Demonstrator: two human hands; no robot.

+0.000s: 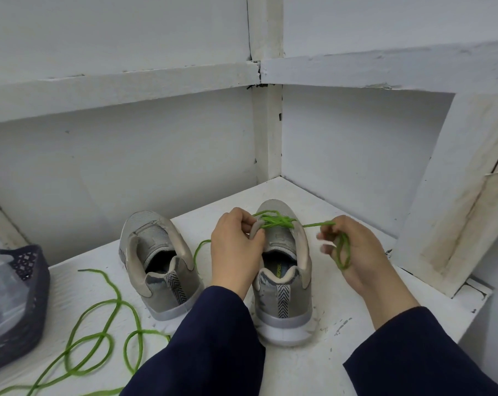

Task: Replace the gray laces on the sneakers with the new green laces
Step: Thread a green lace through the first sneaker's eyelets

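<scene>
The green lace [280, 221] looks soft, light and limp, so I think it is best held near its tip. On the bench [342, 324], at 3 o'clock from the sneaker [282, 284], the right hand [356, 252] has its grip closed on a loop of the lace. The left hand [233, 247] pinches it by the eyelets.

A single wide-angle view from the person's head looks forward and steeply down, close over the white worktop [333, 361]. It faces the corner post [268, 138] between two white walls [113, 172], the right sneaker [282, 304] heel-first near centre.
</scene>
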